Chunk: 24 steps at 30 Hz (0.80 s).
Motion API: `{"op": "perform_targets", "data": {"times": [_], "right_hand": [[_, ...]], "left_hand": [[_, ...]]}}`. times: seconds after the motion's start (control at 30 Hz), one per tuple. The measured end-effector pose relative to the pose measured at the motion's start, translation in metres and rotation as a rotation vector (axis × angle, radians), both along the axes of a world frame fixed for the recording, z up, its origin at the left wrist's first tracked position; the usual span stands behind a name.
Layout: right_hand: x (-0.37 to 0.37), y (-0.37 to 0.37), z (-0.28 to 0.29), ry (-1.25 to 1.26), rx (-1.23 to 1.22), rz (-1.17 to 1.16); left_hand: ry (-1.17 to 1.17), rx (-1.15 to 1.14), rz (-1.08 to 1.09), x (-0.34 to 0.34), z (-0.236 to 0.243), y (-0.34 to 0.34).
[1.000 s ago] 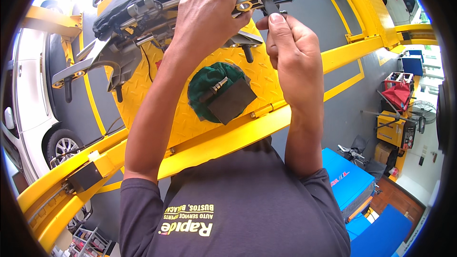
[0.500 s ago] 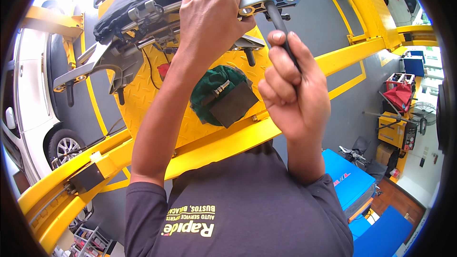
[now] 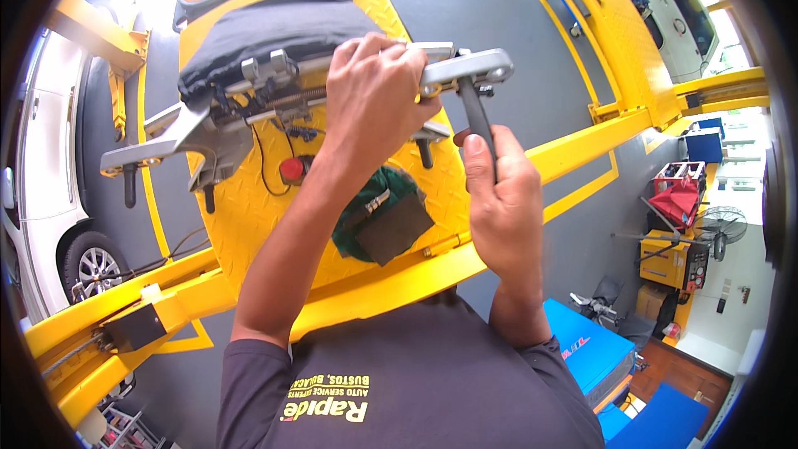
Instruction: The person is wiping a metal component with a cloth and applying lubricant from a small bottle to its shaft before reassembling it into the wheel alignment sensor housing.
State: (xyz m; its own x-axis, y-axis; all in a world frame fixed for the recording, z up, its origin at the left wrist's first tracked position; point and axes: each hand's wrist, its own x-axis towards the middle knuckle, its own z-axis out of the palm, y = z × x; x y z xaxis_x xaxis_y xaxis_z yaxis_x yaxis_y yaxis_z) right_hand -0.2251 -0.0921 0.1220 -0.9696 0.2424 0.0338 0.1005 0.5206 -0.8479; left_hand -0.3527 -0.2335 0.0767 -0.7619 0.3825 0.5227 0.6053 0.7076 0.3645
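Note:
A grey metal wheel clamp (image 3: 166,143) with side arms and black pegs lies over the yellow platform. My left hand (image 3: 366,100) is closed over its bar on the right side, knuckles up, hiding part of the mechanism. Below the clamp's right end piece (image 3: 474,69) hangs a black rod (image 3: 477,120), its top against the underside. My right hand (image 3: 505,204) is closed around the rod's lower part, thumb along it. Near my left forearm is a red knob (image 3: 291,170). A green pouch (image 3: 378,204) with a dark flap lies between my arms.
A black cloth (image 3: 274,29) covers something behind the clamp. The yellow tread-plate platform (image 3: 249,237) has a raised rail on my side. A white car (image 3: 50,150) stands to the left. On the right are a fan (image 3: 721,229) and a blue box (image 3: 586,345).
The clamp's right end and rod appear lower in view, the rod more upright. My right hand has moved down and left, its thumb now along the rod. My left hand keeps its grip.

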Motion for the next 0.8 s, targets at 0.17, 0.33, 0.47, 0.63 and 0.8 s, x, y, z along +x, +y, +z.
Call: {"op": "perform_targets", "data": {"times": [0.17, 0.33, 0.47, 0.63, 0.8], "right_hand": [[-0.019, -0.005, -0.003, 0.052, 0.320, 0.016], [0.015, 0.000, 0.014, -0.033, 0.467, 0.057], [-0.012, -0.004, 0.010, 0.009, 0.511, 0.005], [0.009, -0.006, 0.014, 0.009, 0.542, 0.043], [0.015, -0.008, 0.019, 0.012, 0.575, 0.063]], "left_hand": [[-0.051, -0.001, 0.007, 0.001, 0.007, -0.003], [-0.026, 0.014, 0.011, 0.001, 0.003, 0.003], [-0.043, 0.007, 0.007, -0.001, 0.006, 0.004], [-0.048, 0.008, 0.005, 0.001, 0.004, 0.000], [-0.015, -0.007, 0.011, -0.002, 0.006, 0.003]]}}
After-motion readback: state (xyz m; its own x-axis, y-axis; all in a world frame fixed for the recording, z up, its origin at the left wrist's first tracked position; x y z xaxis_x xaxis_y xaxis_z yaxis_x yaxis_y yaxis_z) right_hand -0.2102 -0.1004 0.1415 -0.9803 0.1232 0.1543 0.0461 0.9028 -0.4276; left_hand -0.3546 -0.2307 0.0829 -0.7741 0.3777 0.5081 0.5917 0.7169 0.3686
